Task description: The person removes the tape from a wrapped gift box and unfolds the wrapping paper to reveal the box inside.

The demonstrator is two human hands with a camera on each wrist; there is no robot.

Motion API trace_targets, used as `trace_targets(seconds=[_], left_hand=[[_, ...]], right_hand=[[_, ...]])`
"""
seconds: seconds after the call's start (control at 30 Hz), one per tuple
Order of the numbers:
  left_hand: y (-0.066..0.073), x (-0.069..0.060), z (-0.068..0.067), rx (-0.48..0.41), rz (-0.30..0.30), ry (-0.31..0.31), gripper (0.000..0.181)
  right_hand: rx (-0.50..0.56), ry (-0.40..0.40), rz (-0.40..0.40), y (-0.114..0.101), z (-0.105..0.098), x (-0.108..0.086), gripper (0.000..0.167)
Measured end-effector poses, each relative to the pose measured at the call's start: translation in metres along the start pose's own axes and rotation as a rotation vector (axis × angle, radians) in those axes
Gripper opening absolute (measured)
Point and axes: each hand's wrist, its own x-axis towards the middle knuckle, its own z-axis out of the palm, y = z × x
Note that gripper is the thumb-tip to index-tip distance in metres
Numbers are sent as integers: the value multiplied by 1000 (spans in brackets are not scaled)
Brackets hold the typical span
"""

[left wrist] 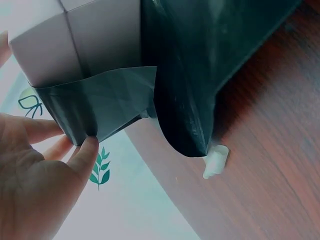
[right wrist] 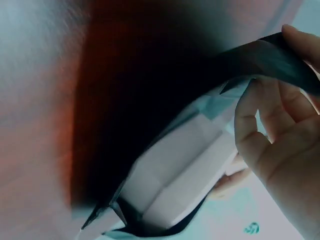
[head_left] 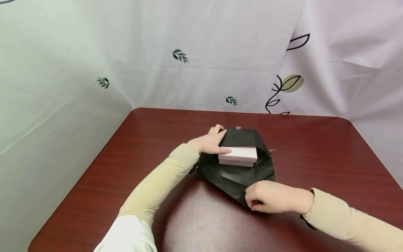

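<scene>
A pale pink lidded box point(head_left: 238, 154) lies partly enclosed by black wrapping sheet point(head_left: 233, 137), whose far part stands up behind it. At the far left side, my left hand point(head_left: 211, 141) pinches the sheet; in the left wrist view, the left hand point(left wrist: 45, 165) holds a folded part of it against the box's end. My right hand point(head_left: 270, 196) grips the sheet's near right edge, fingers curled. The right wrist view shows the right hand point(right wrist: 285, 125) pinching a strip of black sheet point(right wrist: 250, 57), with the box point(right wrist: 175, 170) inside the opening.
Reddish-brown table point(head_left: 151, 133) extends around the sheet, with a bright reflection near its front. A pale curtain point(head_left: 201, 80) with leaf prints hangs behind. Small whitish bits resembling tape point(left wrist: 216, 161) stick out from the sheet's edge.
</scene>
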Motion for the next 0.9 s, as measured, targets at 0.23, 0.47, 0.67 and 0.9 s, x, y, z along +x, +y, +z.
trace_targets(seconds=[0.23,0.47,0.67,0.9], left_hand=[[0,0,1,-6,-4,-4,85],[-1,0,0,-4,-3,6,86],[0,0,0,3,-5,12,85],[-1,1,1,-20,2,19,86]], right_hand=[[-8,-104,-34,-1,14,-4,26],[-33,-146,-46,-2,22,-6,27],[38,-214,15,-3,20,-6,16],[91,-76,14,9,3,2,4]])
